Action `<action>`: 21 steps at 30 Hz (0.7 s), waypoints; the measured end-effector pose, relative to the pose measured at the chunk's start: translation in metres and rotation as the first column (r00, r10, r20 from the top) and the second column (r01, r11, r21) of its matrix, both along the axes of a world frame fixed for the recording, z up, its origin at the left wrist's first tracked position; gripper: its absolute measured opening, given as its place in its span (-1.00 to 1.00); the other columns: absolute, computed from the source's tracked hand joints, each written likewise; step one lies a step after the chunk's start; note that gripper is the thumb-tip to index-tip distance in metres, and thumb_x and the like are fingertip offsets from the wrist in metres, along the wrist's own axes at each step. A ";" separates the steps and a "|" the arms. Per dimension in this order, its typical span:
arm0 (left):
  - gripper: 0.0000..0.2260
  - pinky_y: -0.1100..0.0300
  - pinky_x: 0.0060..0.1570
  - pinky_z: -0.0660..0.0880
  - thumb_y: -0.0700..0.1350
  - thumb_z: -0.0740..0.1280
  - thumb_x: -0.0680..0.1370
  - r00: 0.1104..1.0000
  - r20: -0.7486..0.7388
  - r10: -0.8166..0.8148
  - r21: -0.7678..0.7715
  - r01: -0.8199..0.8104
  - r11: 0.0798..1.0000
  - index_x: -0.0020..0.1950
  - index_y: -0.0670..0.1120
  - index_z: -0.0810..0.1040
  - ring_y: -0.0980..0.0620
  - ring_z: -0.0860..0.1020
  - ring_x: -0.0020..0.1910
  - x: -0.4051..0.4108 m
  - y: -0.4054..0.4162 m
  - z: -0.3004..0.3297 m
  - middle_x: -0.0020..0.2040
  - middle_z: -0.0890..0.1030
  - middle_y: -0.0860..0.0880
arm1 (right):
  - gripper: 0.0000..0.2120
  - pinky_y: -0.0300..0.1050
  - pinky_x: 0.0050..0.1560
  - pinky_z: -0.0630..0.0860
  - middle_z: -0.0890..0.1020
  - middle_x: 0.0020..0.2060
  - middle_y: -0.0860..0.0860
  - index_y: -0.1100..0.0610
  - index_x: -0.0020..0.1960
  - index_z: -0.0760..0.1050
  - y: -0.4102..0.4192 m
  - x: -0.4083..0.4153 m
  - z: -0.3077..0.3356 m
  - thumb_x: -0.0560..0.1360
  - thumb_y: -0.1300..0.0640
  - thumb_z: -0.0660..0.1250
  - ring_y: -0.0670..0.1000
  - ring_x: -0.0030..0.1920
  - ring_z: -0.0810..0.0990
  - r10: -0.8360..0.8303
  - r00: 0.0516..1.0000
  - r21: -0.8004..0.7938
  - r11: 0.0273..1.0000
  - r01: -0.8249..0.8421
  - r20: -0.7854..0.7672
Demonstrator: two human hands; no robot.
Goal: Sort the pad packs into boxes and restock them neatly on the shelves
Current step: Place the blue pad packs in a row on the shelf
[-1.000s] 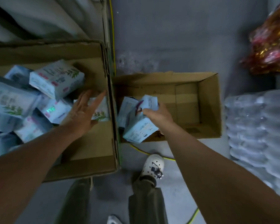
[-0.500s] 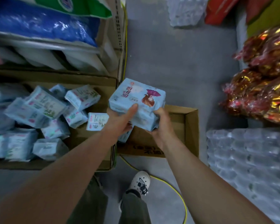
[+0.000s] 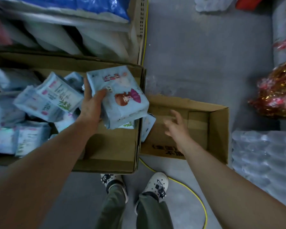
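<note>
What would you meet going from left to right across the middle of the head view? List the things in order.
Heap of pad packs → left hand → held pad pack → right hand → small cardboard box → wrapped bottles.

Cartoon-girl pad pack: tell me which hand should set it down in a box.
Left, probably. The left hand already grips the pad pack over the large box. The right hand is open and holds nothing, hovering over the smaller box.

Pale blue pad pack [image 3: 120,100] with cartoon girl; brown boxes [image 3: 218,129].
</note>
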State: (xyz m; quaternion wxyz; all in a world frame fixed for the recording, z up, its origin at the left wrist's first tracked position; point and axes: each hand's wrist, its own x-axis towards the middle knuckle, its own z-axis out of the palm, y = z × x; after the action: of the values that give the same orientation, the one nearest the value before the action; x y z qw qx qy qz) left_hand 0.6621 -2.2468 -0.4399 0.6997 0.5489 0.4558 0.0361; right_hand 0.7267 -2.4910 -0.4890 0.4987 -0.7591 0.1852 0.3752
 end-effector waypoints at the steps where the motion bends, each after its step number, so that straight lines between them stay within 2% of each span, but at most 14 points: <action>1: -0.44 0.03 0.02 0.57 -0.07 0.27 0.61 0.999 0.037 -0.032 0.002 0.032 0.999 0.53 0.24 0.14 -0.08 0.61 0.13 0.000 0.002 0.000 0.29 0.56 -0.05 | -0.51 -0.03 0.19 0.54 0.38 0.33 -0.03 -0.14 0.49 0.26 0.003 0.000 -0.004 0.60 0.02 0.29 0.00 0.21 0.49 -0.034 0.999 0.002 0.999 0.034 0.003; 5: -0.39 -0.03 0.09 0.59 -0.08 0.33 0.55 0.975 0.110 -0.196 -0.042 0.201 0.979 0.54 0.18 0.18 -0.07 0.62 0.16 0.011 -0.010 0.012 0.28 0.58 -0.07 | -0.62 -0.05 0.07 0.58 0.52 0.32 -0.03 -0.17 0.34 0.41 0.012 0.000 0.005 0.56 -0.23 0.25 0.03 0.28 0.53 -0.171 0.981 0.093 0.979 0.180 -0.092; 8: -0.37 0.02 0.13 0.58 -0.10 0.37 0.55 0.949 0.095 -0.302 -0.072 0.309 0.948 0.55 0.18 0.18 0.01 0.63 0.12 0.026 -0.038 0.024 0.25 0.60 -0.02 | -0.47 0.10 0.20 0.54 0.65 0.20 0.00 -0.08 0.32 0.53 0.009 0.007 0.036 0.53 -0.38 0.17 0.08 0.23 0.60 -0.152 0.963 0.211 0.957 0.200 -0.225; 11: -0.44 -0.07 0.18 0.55 -0.09 0.33 0.59 0.944 0.071 -0.322 -0.150 0.329 0.932 0.52 0.24 0.21 0.03 0.65 0.07 0.037 -0.070 0.025 0.14 0.65 0.08 | -0.46 0.20 0.26 0.50 0.66 0.17 0.11 0.01 0.25 0.60 -0.008 0.018 0.062 0.58 -0.33 0.10 0.17 0.19 0.63 -0.192 0.928 0.341 0.891 0.301 -0.319; 15: -0.40 -0.15 0.18 0.53 0.09 0.36 0.49 0.936 0.002 -0.352 -0.178 0.346 0.921 0.48 0.33 0.23 -0.06 0.64 0.11 0.052 -0.112 0.004 0.21 0.62 0.03 | -0.59 0.05 0.02 0.65 0.70 0.09 0.09 0.02 0.21 0.60 -0.051 0.028 0.061 0.59 -0.21 0.18 0.11 0.06 0.70 -0.124 0.926 0.363 0.895 0.259 -0.356; 17: -0.50 -0.14 0.16 0.55 0.11 0.33 0.54 0.936 -0.049 -0.349 -0.152 0.338 0.929 0.44 0.35 0.28 -0.07 0.63 0.10 0.054 -0.137 -0.020 0.22 0.61 0.00 | -0.63 0.10 0.15 0.60 0.69 0.11 0.10 0.05 0.29 0.54 -0.074 0.033 0.042 0.56 -0.10 0.30 0.13 0.11 0.67 -0.075 0.927 0.346 0.914 0.211 -0.369; 19: -0.58 -0.08 0.16 0.55 0.15 0.27 0.58 0.927 -0.112 -0.359 -0.121 0.346 0.931 0.43 0.33 0.32 -0.05 0.62 0.11 0.053 -0.164 -0.050 0.23 0.60 -0.01 | -0.51 0.21 0.26 0.52 0.67 0.14 0.11 0.04 0.36 0.47 -0.100 0.036 0.010 0.49 -0.08 0.40 0.17 0.15 0.65 -0.074 0.923 0.301 0.933 0.198 -0.377; 21: -0.64 0.06 0.19 0.49 0.12 0.15 0.65 0.873 -0.206 -0.443 -0.041 0.444 0.895 0.46 0.20 0.35 0.00 0.56 0.15 0.046 -0.189 -0.084 0.27 0.55 0.04 | -0.39 0.23 0.21 0.55 0.69 0.12 0.08 -0.02 0.41 0.41 -0.120 0.036 -0.027 0.42 -0.11 0.47 0.15 0.10 0.68 -0.108 0.931 0.208 0.960 0.189 -0.350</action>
State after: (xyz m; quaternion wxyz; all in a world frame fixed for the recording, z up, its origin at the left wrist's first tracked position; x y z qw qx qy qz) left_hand 0.7077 -2.4358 -0.5236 0.6351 0.6422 0.3889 -0.1814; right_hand 0.7622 -2.6113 -0.5163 0.5743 -0.6026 0.2783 0.4792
